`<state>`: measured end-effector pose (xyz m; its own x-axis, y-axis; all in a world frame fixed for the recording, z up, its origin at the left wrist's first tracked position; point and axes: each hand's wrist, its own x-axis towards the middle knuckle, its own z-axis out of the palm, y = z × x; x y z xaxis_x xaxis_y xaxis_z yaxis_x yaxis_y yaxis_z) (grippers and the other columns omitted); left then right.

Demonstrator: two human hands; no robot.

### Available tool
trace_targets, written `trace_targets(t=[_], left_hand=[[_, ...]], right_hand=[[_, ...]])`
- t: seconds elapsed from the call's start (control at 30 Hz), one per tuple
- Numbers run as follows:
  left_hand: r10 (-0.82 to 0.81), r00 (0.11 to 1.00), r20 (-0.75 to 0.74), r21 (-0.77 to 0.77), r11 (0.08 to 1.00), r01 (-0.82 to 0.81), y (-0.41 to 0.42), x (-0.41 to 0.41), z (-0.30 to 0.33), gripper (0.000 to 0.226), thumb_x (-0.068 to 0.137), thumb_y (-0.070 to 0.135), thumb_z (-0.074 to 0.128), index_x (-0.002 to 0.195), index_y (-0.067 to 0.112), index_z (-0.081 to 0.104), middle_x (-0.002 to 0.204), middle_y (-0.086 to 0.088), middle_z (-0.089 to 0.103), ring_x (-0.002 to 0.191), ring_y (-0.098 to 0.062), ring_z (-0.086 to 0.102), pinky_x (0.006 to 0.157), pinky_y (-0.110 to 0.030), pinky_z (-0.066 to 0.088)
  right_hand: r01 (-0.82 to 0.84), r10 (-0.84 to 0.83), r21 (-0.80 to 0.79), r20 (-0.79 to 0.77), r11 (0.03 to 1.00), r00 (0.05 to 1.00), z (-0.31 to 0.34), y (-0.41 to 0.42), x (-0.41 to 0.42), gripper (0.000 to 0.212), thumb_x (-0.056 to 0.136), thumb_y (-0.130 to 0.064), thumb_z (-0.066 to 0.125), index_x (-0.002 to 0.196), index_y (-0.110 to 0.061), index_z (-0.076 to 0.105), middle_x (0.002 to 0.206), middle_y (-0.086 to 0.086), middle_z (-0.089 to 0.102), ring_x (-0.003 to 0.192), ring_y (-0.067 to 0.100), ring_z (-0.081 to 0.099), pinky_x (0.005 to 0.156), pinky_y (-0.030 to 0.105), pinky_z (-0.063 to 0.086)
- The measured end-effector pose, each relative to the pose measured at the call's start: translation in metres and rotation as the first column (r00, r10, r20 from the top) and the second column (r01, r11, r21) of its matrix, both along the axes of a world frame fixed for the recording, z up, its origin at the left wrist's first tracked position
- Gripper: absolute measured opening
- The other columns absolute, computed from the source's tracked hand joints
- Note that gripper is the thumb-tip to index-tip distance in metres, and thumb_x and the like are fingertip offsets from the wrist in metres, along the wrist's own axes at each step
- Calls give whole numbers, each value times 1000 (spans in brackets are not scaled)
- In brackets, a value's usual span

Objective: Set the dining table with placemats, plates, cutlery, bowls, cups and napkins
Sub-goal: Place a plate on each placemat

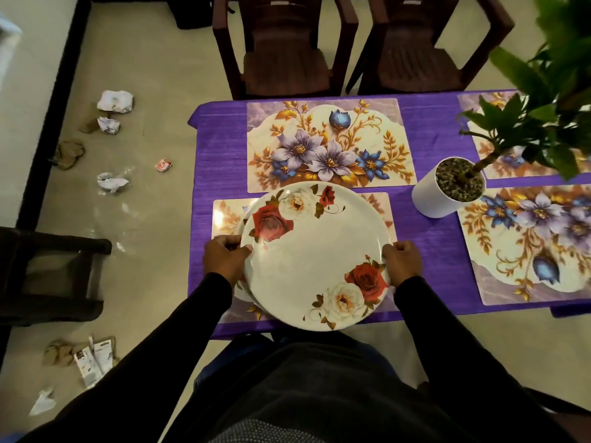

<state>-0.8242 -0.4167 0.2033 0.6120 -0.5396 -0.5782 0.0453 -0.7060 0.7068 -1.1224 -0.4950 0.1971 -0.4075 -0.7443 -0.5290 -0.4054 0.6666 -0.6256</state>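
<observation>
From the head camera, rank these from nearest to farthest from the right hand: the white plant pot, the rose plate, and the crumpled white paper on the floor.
1. rose plate, gripped at its edge by the right hand
2. white plant pot, beyond it, on the table
3. crumpled white paper, far left on the floor

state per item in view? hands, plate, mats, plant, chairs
left hand: grips plate rim
right hand: grips opposite rim
plate: held over the near placemat; whether it touches, cannot tell
near placemat: flat, mostly hidden by plate
far placemat: flat, bare
right placemat: flat, bare
potted plant: upright between mats
chairs: set at far side
</observation>
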Motion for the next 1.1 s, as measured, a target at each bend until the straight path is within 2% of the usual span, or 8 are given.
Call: trace_targets(t=[0.23,0.3,0.4,0.53,0.67,0.8,0.9,1.1], left_hand=[[-151,985,-86,-50,988,147,10,-36,6,19,80,6,80,97,10,72,94,-7,74,81,-28,71,62,-40,61],[-170,971,-169,-76,984,159,12,-51,9,21,77,3,81,95,6,72,94,-10,75,88,-32,72,68,-46,63],[-191,946,-264,-88,981,174,12,-79,17,17,77,-4,80,90,0,69,93,-18,74,86,-35,73,69,-48,63],[-248,915,-319,-75,969,236,7,-126,21,17,76,-3,82,84,0,67,90,-20,75,80,-35,75,68,-48,63],[-309,895,-321,-53,950,309,-3,-175,18,15,74,0,84,79,0,69,87,-18,75,78,-37,74,71,-51,63],[-362,879,-309,-41,929,368,-17,-235,17,23,71,2,87,83,-4,69,79,-16,73,65,-27,70,59,-36,60],[-364,867,-342,-12,924,383,-30,-286,13,22,71,-2,86,82,-4,67,84,-20,74,72,-32,72,61,-39,60],[-330,857,-395,-15,935,353,-60,-379,2,14,78,-5,78,73,4,70,90,-26,74,79,-35,69,80,-55,60]], right_hand=[[120,-121,-125,5,985,993,4,22,-40,11,79,-14,54,80,-3,57,72,9,50,65,24,44,56,29,33],[140,-140,-152,17,978,990,10,27,-55,13,73,-15,52,70,-3,52,64,8,42,62,23,37,56,32,31],[236,-234,-111,30,965,972,19,33,-83,14,82,-12,54,84,1,59,74,13,51,68,25,45,53,26,40],[298,-298,-80,7,951,955,22,37,-135,17,86,-16,57,95,-5,65,96,11,67,89,30,60,80,36,53],[314,-315,-58,-11,948,949,23,36,-188,17,83,-19,59,95,-10,67,101,9,68,95,32,61,83,38,51],[323,-322,-61,18,944,946,35,27,-249,8,89,-9,59,90,-3,65,91,14,66,73,24,58,69,29,44],[348,-347,-32,42,937,937,32,19,-298,11,89,-8,57,84,-4,66,75,7,65,66,17,58,58,26,44],[331,-329,-63,32,942,944,6,-9,-405,12,77,-30,64,84,-21,67,95,8,72,87,33,68,85,53,58]])
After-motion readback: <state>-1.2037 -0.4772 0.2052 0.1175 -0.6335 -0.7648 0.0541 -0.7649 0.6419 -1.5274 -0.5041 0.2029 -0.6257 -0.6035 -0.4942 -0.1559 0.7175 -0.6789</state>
